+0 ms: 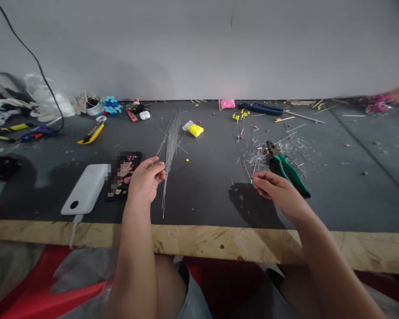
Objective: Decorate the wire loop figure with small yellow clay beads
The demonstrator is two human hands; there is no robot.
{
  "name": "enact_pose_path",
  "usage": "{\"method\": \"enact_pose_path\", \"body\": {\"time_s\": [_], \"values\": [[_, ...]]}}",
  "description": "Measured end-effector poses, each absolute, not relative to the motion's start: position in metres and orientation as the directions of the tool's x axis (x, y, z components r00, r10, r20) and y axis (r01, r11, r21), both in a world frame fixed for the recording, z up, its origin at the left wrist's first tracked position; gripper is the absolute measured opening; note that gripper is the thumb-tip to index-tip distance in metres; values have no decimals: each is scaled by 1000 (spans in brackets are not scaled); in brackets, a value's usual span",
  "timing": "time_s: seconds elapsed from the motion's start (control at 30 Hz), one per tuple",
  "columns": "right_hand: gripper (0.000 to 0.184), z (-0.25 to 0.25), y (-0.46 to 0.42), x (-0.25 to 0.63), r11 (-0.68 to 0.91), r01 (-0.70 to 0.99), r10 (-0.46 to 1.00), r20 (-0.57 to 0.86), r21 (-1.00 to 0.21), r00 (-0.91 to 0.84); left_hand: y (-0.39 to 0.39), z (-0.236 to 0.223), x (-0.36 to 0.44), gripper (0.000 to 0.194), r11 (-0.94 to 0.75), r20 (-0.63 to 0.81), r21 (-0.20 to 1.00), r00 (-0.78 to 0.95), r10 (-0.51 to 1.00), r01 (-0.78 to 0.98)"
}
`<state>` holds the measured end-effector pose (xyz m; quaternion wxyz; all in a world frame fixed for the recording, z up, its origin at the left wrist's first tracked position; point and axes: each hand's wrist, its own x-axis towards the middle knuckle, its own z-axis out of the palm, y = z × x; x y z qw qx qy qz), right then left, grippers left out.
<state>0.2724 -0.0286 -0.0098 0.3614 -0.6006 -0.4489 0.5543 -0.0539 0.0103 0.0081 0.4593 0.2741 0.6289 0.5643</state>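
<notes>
The left hand (pixel 145 179) was pinched shut on a bundle of thin wires (pixel 170 141), long straight silvery strands that fanned out above the fingers toward the wall and tapered to a point below them, just over the dark matte tabletop (pixel 202 195). The right hand (pixel 275 188) hung loosely curled near the front, fingers bent together, and whether it had anything between the fingertips couldn't be made out. Just behind it lay pliers (pixel 286 167) with glossy green handles, sitting in a messy scatter of short wire offcuts (pixel 262 155) that looked like shiny little needles.

Left of the wire hand sat a smooth white power bank (pixel 86 188), rounded at the corners, with a dark phone case (pixel 123 175) beside it. Further back were a small yellow bag (pixel 194 129), crinkly and plastic, a yellow utility knife (pixel 92 134), a pink lump (pixel 228 103) near the wall, and a dark blue tool (pixel 261 108). The tabletop's front edge (pixel 219 243) was raw chipboard, flaky and pale.
</notes>
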Motion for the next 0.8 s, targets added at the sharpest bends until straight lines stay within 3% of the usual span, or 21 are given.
{"method": "enact_pose_path", "body": {"time_s": [0.2,0.4,0.6,0.8], "values": [[22,-13,-29,274,-313,186,942,-329,-931,-62,-14,13,-62,44,243,-205,969,-416,886,40],[26,-12,-31,275,-300,238,942,-325,-924,-76,-36,11,-82,41,318,-188,915,-436,880,247],[27,-11,-34,270,-284,281,943,-320,-917,-91,-35,11,-86,34,354,-206,895,-450,869,273],[24,-14,-34,271,-269,321,940,-319,-908,-116,-21,3,-87,29,309,-127,899,-490,862,311]]}}
